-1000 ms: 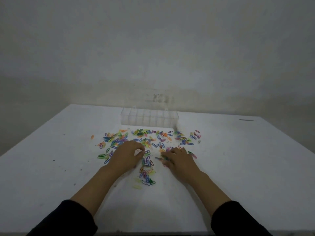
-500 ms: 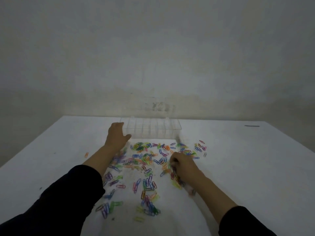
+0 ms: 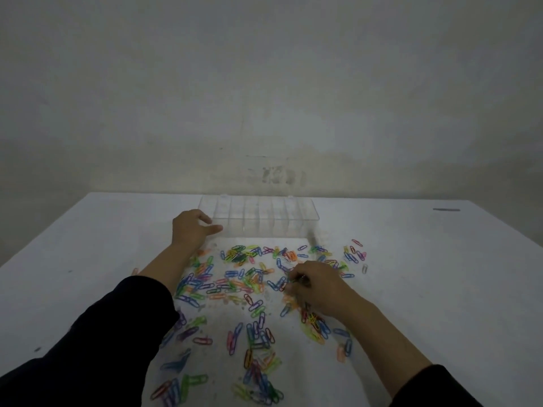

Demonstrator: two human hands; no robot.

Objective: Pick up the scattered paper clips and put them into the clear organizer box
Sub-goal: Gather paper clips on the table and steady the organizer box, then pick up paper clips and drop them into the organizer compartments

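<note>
The left hand (image 3: 191, 230), fingers loosely spread and holding nothing, sits at the near left corner of the clear organizer box (image 3: 258, 214) on the far white table (image 3: 440, 289). Paper clips (image 3: 235, 283) lie scattered nearer. The right hand (image 3: 316, 284) pinches clips, barely moved since half a second ago.

A white table (image 3: 440, 289) carries a clear organizer box (image 3: 258, 218) at its far middle. Coloured paper clips (image 3: 244, 277) lie scattered just in front of the box and nearer. A thin dark object (image 3: 446, 209) lies well right of the box.
</note>
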